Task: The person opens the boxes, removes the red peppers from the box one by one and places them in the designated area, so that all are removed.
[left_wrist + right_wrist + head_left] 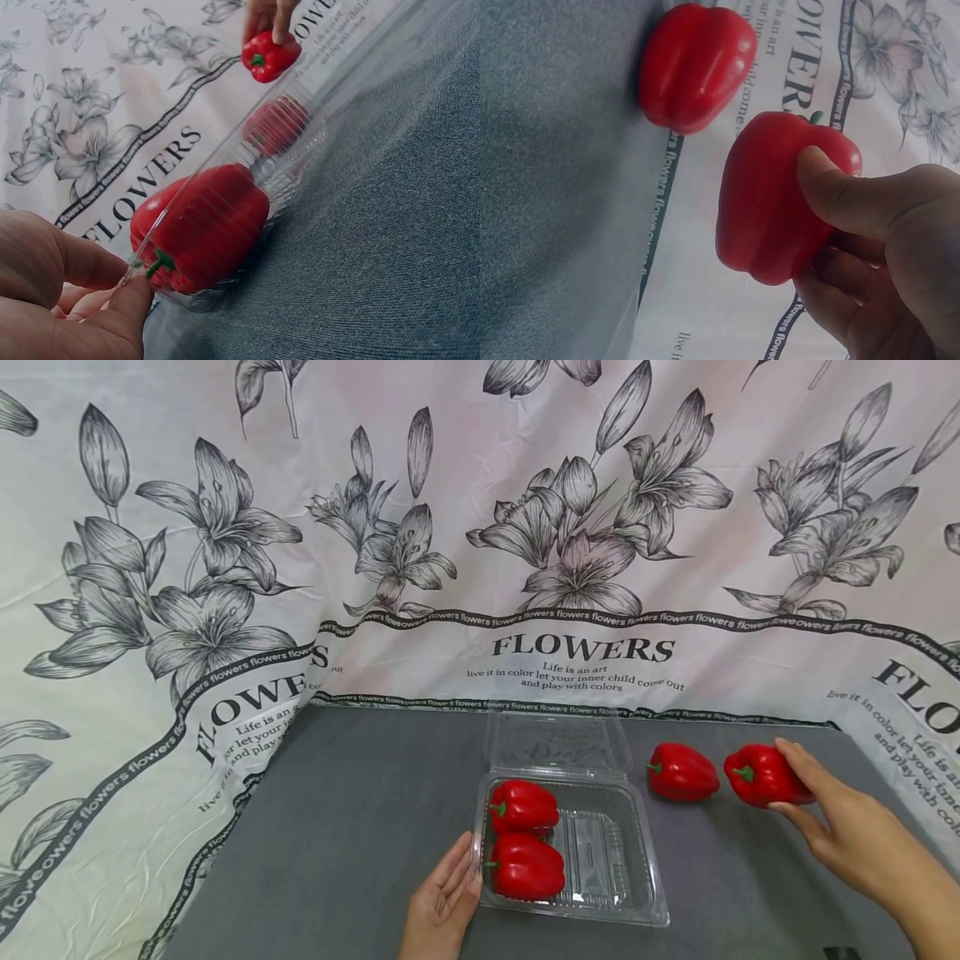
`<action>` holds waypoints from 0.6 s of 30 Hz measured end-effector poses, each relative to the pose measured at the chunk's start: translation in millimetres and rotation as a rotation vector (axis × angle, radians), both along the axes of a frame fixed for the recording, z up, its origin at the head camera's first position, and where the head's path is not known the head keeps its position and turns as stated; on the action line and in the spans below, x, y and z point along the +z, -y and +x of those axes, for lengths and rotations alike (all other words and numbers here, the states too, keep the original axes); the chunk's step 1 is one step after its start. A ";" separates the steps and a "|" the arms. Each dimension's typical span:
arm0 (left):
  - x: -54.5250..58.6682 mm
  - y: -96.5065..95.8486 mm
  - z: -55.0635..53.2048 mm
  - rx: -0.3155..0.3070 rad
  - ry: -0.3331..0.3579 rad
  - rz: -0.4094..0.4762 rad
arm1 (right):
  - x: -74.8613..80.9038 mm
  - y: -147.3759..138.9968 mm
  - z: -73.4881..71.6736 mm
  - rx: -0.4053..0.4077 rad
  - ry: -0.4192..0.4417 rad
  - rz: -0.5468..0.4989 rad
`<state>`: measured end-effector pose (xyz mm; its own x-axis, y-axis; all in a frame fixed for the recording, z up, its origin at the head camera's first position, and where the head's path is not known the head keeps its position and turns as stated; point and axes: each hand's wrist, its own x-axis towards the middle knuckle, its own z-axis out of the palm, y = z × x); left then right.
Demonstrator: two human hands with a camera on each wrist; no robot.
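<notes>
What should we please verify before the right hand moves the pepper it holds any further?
1. Right hand has the held pepper between thumb and fingers: ok.
2. Left hand pinches the rim of the box: ok.
3. Lid open: ok, folded back behind the box.
4. Room in the box: ok, its right side is bare; the rear pepper and front pepper lie on the left.
5. All peppers in the box: not ok, the held pepper and the loose pepper are outside.
6. Grip firm enough: cannot tell.
</notes>
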<state>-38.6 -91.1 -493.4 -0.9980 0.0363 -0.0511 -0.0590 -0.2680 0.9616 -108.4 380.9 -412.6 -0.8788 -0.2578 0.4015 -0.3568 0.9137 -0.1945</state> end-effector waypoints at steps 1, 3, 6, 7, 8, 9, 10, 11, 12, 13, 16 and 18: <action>-0.1 0.0 -0.1 0.002 0.007 -0.004 | -0.6 -0.1 -0.2 0.000 0.005 0.000; -0.4 0.1 0.1 0.006 0.021 -0.016 | -1.8 -0.5 -1.0 -0.003 0.018 0.001; -0.5 0.1 0.4 0.014 0.042 -0.032 | -3.9 -2.0 -2.4 -0.007 0.035 0.005; -0.5 0.1 0.5 0.016 0.045 -0.036 | -4.6 -2.9 -2.8 -0.007 0.037 0.004; -0.5 0.0 0.6 0.016 0.047 -0.040 | -5.2 -3.9 -3.2 -0.006 0.038 0.002; -0.6 0.0 0.6 0.017 0.047 -0.042 | -6.0 -4.9 -3.6 -0.006 0.039 0.000; -0.7 -0.1 0.7 0.017 0.045 -0.042 | -6.9 -5.9 -4.0 -0.006 0.041 -0.001; -0.8 -0.1 0.6 0.016 0.044 -0.041 | -7.7 -7.0 -4.4 -0.006 0.041 -0.002; -0.7 -0.2 0.5 0.015 0.042 -0.040 | -8.7 -7.9 -5.0 -0.005 0.042 -0.001; -0.6 -0.3 0.4 0.015 0.044 -0.039 | -9.6 -8.8 -5.5 -0.004 0.041 -0.001; -0.1 -0.4 0.2 0.013 0.047 -0.036 | -12.0 -11.2 -7.2 -0.009 0.055 0.002; 0.6 -0.7 -0.2 0.015 0.052 -0.033 | -12.6 -12.8 -8.7 -0.017 0.066 0.007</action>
